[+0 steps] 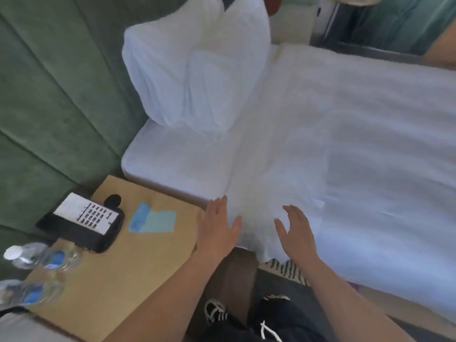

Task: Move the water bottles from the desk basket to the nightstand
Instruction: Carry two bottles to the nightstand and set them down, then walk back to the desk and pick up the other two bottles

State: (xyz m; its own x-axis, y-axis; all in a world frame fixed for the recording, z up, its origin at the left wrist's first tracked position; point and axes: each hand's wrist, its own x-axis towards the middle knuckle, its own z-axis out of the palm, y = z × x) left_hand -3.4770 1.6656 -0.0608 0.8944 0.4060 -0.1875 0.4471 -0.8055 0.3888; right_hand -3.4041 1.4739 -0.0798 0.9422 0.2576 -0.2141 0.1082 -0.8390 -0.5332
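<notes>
Two clear water bottles with blue labels stand on the wooden nightstand (118, 272) at its left edge: one with a white cap (42, 255), the other (27, 293) just below it, blurred. My left hand (217, 228) hovers with fingers spread at the nightstand's right edge, by the bed corner. My right hand (296, 230) is held open over the white bed sheet. Neither hand holds anything. No basket is in view.
A black telephone (84, 223) and a blue notepad (153, 220) lie on the nightstand. The white bed (345, 144) with two pillows (192, 70) fills the right side. A green padded headboard (49, 95) is on the left. My shoe (214, 312) is on the floor.
</notes>
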